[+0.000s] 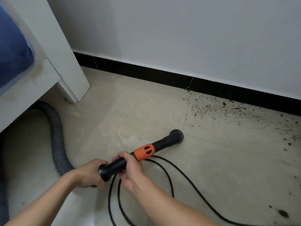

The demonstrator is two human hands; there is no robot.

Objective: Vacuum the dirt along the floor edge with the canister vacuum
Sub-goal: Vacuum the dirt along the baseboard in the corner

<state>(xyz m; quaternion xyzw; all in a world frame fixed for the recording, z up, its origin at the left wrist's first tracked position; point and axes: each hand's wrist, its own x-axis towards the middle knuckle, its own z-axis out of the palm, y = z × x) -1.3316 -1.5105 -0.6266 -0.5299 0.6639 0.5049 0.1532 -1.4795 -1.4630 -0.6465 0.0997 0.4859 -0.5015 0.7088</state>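
While the right hand (131, 168) curls its fingers (121, 156) round the black wand (161, 142) just behind the orange collar (144, 151), the left hand (88, 172) grips the wand's rear end where the grey hose (57, 136) joins. The nozzle (176, 136) rests on the floor (130, 111), near but apart from the dirt (228, 110) scattered along the black skirting (162, 74). A black cord (169, 176) loops under the wand.

The hose (57, 136) runs off the left edge, the cord (108, 199) off the bottom.
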